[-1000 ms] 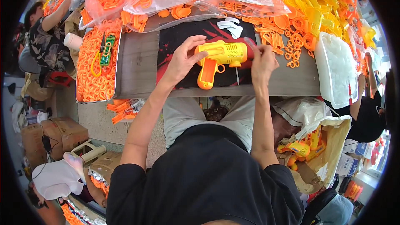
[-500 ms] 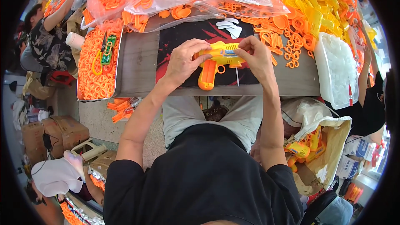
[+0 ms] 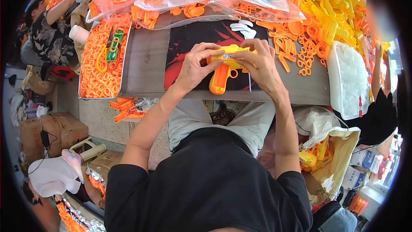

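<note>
Toy-gun body [image 3: 230, 49] was yellow, grip [image 3: 219, 80] orange. Mat [image 3: 183, 43] was black, streaked red. Rings [image 3: 101, 79] at left were orange; heap [image 3: 322, 4] at far right, yellow. Near shirt [image 3: 206, 176] was plain black, trousers [image 3: 191, 118] pale grey.

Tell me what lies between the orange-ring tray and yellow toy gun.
Head view: grey tabletop, black-and-red mat, then the left hand, touching the toy gun.
</note>
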`<action>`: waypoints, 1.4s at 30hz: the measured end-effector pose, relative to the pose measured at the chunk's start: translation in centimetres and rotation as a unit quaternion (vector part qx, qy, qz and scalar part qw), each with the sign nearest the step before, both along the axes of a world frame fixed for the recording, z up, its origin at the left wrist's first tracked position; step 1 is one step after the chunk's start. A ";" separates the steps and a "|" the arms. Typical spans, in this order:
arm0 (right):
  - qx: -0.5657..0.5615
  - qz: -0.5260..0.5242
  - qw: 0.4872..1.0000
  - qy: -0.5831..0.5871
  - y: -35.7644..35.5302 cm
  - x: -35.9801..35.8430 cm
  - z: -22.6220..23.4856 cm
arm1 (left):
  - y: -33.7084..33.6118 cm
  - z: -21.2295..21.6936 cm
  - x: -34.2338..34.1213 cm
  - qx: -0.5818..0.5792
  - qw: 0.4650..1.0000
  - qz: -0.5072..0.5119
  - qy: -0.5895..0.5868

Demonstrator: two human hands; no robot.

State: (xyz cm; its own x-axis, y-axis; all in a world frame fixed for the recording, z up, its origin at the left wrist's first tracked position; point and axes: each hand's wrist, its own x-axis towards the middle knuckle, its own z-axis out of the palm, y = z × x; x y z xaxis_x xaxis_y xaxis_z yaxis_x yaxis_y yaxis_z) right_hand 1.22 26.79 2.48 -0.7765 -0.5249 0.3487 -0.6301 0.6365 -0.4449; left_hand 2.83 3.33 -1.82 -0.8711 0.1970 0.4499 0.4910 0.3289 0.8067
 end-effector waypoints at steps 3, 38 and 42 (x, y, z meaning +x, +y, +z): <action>-0.028 0.053 0.996 0.067 -2.2 1.0 -0.6 | -0.1 -0.5 -0.2 0.081 0.993 -0.013 -0.085; -0.236 0.026 0.867 -0.438 0.2 -3.8 -0.4 | 1.1 -0.6 0.9 -0.069 0.993 0.052 0.083; -0.214 0.016 0.875 -0.434 0.2 -4.0 -0.6 | 0.8 -0.8 0.7 -0.081 0.992 0.049 0.087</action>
